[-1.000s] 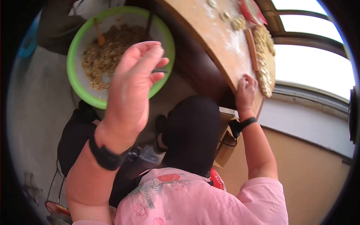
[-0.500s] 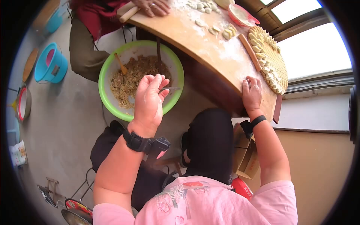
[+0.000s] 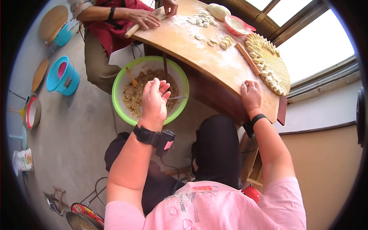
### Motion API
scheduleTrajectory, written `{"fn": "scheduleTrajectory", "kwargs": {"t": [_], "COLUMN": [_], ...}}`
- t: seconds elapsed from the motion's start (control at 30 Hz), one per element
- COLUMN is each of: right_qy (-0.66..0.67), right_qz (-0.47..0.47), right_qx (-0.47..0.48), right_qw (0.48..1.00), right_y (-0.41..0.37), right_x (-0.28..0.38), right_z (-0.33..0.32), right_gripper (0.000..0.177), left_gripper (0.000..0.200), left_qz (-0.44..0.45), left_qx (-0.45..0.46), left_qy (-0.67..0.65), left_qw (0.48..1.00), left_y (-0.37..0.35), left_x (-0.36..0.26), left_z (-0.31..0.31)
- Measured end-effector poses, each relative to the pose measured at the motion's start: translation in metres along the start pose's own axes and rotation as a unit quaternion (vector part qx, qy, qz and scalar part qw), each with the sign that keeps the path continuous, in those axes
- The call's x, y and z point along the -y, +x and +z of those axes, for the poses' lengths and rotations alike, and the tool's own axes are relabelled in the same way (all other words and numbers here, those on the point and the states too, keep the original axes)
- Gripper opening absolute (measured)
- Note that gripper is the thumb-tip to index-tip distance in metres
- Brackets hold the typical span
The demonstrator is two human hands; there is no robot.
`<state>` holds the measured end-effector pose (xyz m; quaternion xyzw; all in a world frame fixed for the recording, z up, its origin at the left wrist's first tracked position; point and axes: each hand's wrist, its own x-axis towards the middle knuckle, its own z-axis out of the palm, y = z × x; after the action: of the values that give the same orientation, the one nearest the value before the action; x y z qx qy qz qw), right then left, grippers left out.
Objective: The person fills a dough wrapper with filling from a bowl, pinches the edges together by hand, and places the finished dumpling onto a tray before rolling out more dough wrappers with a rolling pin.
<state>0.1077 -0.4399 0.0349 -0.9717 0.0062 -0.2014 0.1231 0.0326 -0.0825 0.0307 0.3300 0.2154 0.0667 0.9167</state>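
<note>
My left hand is raised over a green-rimmed bowl of minced filling. Its thumb and loosely bent fingers are apart, and nothing shows between them. Beside its fingers, a thin metal handle reaches toward the bowl's right rim; whether the fingers touch it is hidden. On the near edge of the floured wooden board rests my right hand, fingers slightly bent and apart, holding nothing visible. Past it lie a rolling pin and a round mat of shaped dumplings.
Across the board, a co-worker's hands are at another rolling pin. Dough pieces, a dough lump and a red bowl lie at the back. A wooden-handled utensil stands in the filling. A blue bucket stands left.
The view has shifted, so the board and bowl sit slightly differently in frame. The co-worker's second hand now shows at the rolling pin. My hands keep nearly the same places.
</note>
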Motion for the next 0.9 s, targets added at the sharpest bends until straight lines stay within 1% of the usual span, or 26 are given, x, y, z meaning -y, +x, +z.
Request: {"fn": "scheduleTrajectory", "kwargs": {"t": [0.2,0.23,0.33,0.43,0.53,0.63,0.7,0.77,0.9], "right_qy": [-0.008,-0.007,-0.012,0.016,0.033,0.19,0.189,0.194,0.116], "right_qz": [0.018,0.015,0.019,0.02,0.013,0.074,-0.061,-0.068,-0.122], "right_qx": [0.001,-0.002,0.001,0.022,0.013,0.099,0.032,0.038,0.025], "right_qw": [1.0,1.0,1.0,0.999,0.999,0.974,0.98,0.978,0.985], "right_y": [0.001,0.001,0.0,0.001,0.004,0.039,0.081,0.124,0.18], "right_x": [0.002,0.002,0.005,0.005,-0.005,-0.001,0.011,0.029,0.045], "right_z": [0.0,0.0,-0.004,-0.008,-0.004,-0.001,0.009,0.021,0.051], "right_gripper": [0.031,0.031,0.03,0.03,0.033,0.035,0.034,0.033,0.036], "left_gripper": [0.02,0.017,0.018,0.019,0.02,0.02,0.021,0.021,0.021], "left_qz": [-0.03,-0.034,-0.049,-0.065,-0.087,-0.1,-0.103,-0.104,-0.119], "left_qx": [0.019,0.022,0.024,0.027,0.037,0.027,0.017,0.009,0.011], "left_qy": [0.006,-0.004,-0.007,-0.012,-0.015,-0.002,0.005,0.015,0.019], "left_qw": [0.999,0.999,0.998,0.997,0.995,0.995,0.995,0.994,0.993], "left_y": [0.004,0.006,0.005,0.009,0.009,0.016,0.022,0.025,0.034], "left_x": [-0.004,-0.002,-0.002,0.005,0.015,0.026,0.029,0.029,0.033], "left_z": [0.004,0.001,0.005,0.009,0.018,0.017,0.018,0.023,0.026]}}
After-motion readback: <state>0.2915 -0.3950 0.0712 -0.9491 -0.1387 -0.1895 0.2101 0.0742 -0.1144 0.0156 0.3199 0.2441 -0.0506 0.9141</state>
